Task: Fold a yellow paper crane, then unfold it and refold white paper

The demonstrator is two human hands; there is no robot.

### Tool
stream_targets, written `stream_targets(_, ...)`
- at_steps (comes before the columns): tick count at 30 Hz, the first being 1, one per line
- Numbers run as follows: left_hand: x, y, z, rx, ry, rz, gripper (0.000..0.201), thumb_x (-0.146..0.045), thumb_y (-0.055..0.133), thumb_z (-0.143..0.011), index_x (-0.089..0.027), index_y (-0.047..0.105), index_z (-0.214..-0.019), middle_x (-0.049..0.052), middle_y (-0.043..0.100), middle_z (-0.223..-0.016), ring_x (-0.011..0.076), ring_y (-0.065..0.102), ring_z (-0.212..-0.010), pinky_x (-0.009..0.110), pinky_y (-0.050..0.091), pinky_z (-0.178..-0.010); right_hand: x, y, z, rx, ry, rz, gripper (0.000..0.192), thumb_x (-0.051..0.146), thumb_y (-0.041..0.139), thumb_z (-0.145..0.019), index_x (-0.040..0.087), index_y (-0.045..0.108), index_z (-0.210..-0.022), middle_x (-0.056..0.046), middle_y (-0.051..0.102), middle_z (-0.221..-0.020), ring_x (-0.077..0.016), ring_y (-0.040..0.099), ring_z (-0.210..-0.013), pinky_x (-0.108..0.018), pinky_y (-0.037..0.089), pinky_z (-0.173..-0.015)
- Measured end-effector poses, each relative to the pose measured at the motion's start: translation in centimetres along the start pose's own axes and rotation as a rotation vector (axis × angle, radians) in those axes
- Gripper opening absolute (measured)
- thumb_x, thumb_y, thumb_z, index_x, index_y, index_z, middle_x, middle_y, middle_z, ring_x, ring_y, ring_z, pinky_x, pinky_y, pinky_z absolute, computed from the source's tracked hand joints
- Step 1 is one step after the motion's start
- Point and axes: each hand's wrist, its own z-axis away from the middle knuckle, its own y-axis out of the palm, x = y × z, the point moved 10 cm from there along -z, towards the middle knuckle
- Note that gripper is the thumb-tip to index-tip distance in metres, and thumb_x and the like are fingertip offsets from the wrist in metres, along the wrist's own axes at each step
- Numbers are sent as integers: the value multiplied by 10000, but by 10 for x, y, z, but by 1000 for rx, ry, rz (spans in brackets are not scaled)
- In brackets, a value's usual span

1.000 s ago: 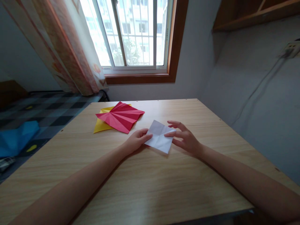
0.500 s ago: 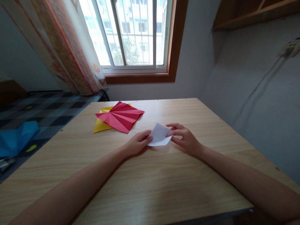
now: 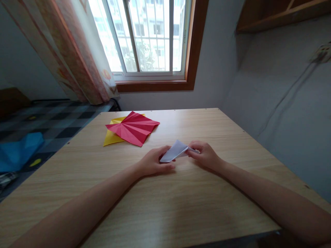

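While I look down from the head camera, both my hands meet over the middle of the counter (image 3: 165, 206), toward its far half, with a white paper (image 3: 173, 152) held between them. My left hand (image 3: 152, 162) rests on the counter, its fingers (image 3: 168, 167) curled together under the paper's near left corner and the thumb on top, so it pinches that corner. My right hand (image 3: 205, 155) pinches the paper's right point between thumb and forefinger, the other fingers tucked in close behind. The paper is folded into a narrow flap, lifted off the wood at the far side and sloping down toward my left hand; whether its low edge touches the counter I cannot tell. Toward the far left corner of the counter lies a pleated red sheet (image 3: 133, 128), spread open, overlapping a yellow sheet (image 3: 110, 137) that shows at its left side. Both sheets lie flat and well apart from my hands. Beyond the counter's left edge is a bed with a dark checked cover (image 3: 51, 120) and something blue (image 3: 18, 151) on it.
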Motion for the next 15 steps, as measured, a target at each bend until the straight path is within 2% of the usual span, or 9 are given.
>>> stream_targets(6, 4, -5, -1, -77, -19, -113, 284, -416, 530, -891, -163, 650, -938, 23, 667, -849, 159, 580, -725, 244, 418, -641, 3, 2, 0, 5, 4, 5, 302, 321, 595, -879, 173, 597, -617, -5, 555, -644, -144, 507, -648, -265, 363, -613)
stream_targets(11, 3, -6, 0, -100, 5, -45, 294, -394, 474, -945, -161, 654, -930, 21, 682, -825, 137, 594, -693, 224, 430, -632, 4, 4, 1, 26, 8, -5, 298, 335, 583, -882, 175, 593, -631, -4, 551, -647, -146, 508, -653, -266, 363, -614)
stream_targets(15, 5, -7, 1, -121, -7, 18, 309, -400, 446, -971, -155, 633, -954, 33, 710, -833, 130, 616, -680, 217, 455, -629, 5, 5, 1, 34, -4, -52, 380, 403, 524, -923, 179, 574, -620, -10, 558, -644, -144, 514, -648, -266, 378, -613)
